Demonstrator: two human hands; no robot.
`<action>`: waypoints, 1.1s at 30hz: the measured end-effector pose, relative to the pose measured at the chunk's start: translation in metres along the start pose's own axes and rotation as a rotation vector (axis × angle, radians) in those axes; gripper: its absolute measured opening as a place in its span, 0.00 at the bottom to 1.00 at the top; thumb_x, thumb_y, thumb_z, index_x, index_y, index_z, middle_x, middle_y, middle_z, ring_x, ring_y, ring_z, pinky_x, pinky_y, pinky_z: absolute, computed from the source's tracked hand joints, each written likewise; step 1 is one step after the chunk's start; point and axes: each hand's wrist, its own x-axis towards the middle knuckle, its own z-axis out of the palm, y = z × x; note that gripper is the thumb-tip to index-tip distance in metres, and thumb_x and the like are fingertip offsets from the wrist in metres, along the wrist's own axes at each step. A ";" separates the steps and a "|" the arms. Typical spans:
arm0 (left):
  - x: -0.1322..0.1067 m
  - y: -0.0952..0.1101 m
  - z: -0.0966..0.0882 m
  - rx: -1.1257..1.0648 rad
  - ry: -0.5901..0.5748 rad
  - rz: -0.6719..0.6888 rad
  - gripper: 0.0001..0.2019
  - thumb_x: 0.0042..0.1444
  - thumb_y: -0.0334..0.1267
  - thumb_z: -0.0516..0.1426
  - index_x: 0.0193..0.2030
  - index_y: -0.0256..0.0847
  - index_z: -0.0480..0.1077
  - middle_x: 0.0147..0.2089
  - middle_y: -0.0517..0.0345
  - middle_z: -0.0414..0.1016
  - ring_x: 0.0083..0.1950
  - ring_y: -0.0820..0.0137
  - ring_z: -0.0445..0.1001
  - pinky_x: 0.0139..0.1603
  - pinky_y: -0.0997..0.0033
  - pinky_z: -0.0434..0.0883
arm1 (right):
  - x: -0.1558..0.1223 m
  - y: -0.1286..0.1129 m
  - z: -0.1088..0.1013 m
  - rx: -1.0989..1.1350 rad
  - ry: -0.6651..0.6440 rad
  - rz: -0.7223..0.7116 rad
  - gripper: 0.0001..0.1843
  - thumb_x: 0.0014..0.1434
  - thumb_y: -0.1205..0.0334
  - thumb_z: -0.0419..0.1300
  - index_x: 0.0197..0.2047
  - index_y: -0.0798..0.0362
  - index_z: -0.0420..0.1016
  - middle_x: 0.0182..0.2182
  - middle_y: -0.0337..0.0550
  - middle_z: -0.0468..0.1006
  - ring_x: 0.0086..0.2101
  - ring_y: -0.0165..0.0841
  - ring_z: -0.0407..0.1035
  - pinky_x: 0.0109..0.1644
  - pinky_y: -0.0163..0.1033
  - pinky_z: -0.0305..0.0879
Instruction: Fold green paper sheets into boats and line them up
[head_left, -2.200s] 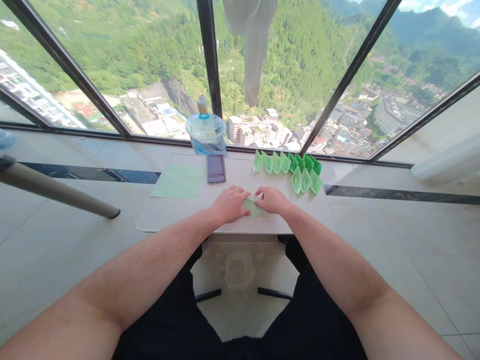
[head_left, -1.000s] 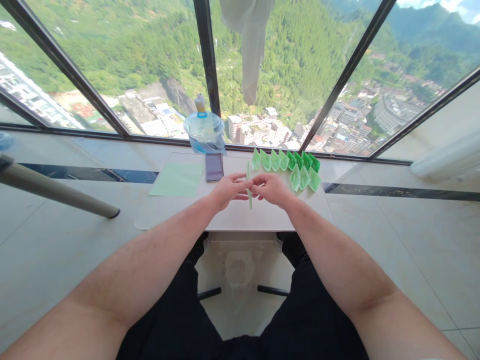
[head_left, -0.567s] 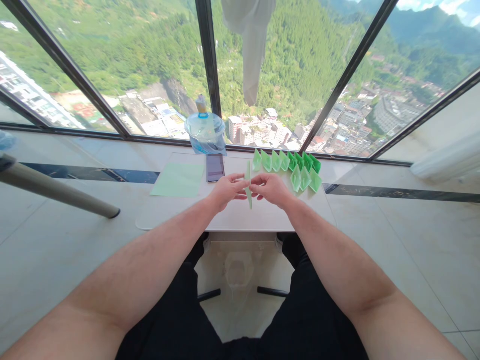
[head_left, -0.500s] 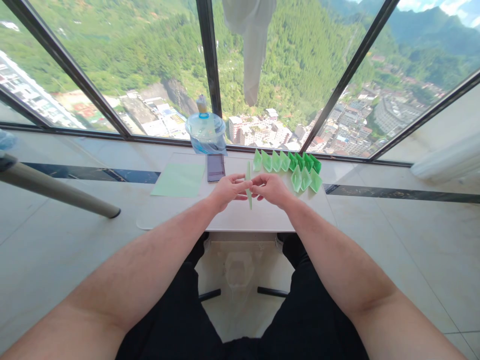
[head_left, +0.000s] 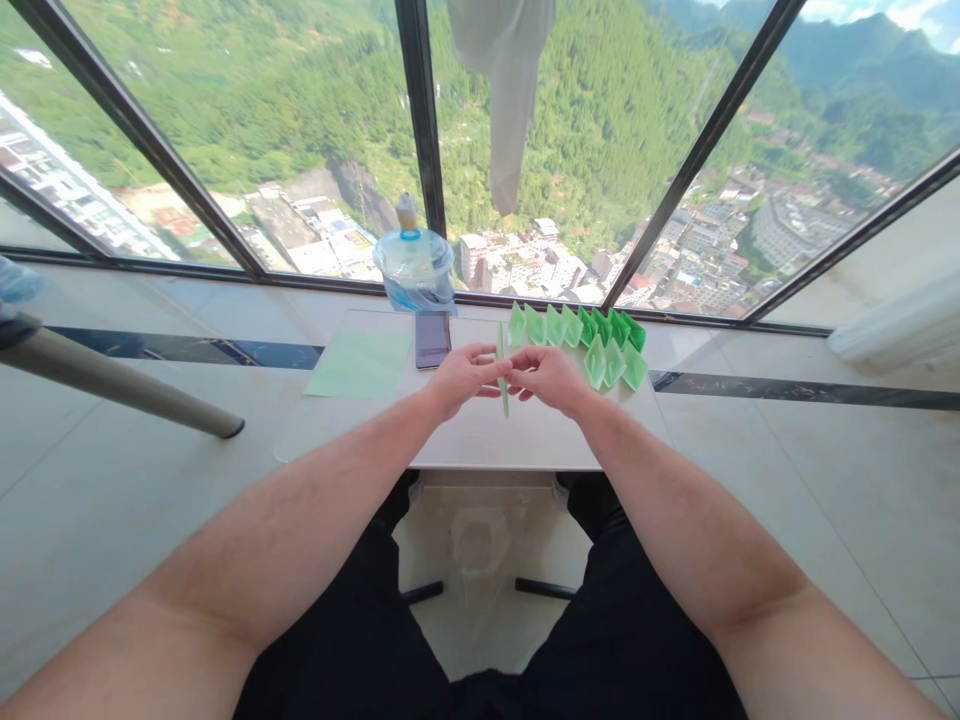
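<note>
Between my two hands a piece of folded light green paper [head_left: 500, 343] stands edge-on above the low table [head_left: 450, 440]. My left hand [head_left: 469, 378] grips it from the left side, thumb toward the middle. From the right, my right hand [head_left: 546, 376] pinches the same paper, its fingertips meeting those of the left. How the paper is folded cannot be made out from this angle. Several folded green paper boats [head_left: 596, 362] sit in two rows at the table's back right, pale ones and darker ones. A flat light green sheet [head_left: 358, 365] lies at the left.
A phone [head_left: 433, 339] lies behind my left hand. A large clear water bottle [head_left: 414, 265] stands by the window at the back. At the left a thick grey-brown pole [head_left: 127, 380] slants over the floor. My knees flank the table's front edge.
Both hands keep hold of the paper in nearly the same pose, with only slight finger movement. The whole view has shifted a little.
</note>
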 end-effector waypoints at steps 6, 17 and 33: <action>0.005 0.003 -0.001 0.002 -0.007 0.015 0.32 0.41 0.48 0.72 0.52 0.37 0.73 0.43 0.49 0.81 0.37 0.63 0.81 0.44 0.56 0.78 | 0.003 -0.003 -0.002 0.010 0.007 0.012 0.10 0.53 0.59 0.69 0.34 0.55 0.77 0.25 0.41 0.79 0.29 0.33 0.77 0.28 0.33 0.74; 0.008 0.009 0.004 0.090 -0.004 0.057 0.28 0.45 0.46 0.68 0.55 0.40 0.75 0.47 0.49 0.81 0.41 0.62 0.81 0.44 0.60 0.78 | 0.001 -0.010 0.008 -0.668 0.304 -0.122 0.11 0.59 0.62 0.56 0.42 0.52 0.77 0.30 0.42 0.81 0.33 0.36 0.74 0.37 0.36 0.64; 0.007 -0.008 0.019 0.656 0.126 0.420 0.16 0.47 0.29 0.52 0.40 0.39 0.78 0.37 0.56 0.80 0.43 0.61 0.77 0.45 0.65 0.72 | -0.008 -0.012 0.015 -0.794 0.260 -0.095 0.11 0.57 0.65 0.54 0.33 0.51 0.79 0.32 0.47 0.81 0.35 0.39 0.74 0.36 0.37 0.59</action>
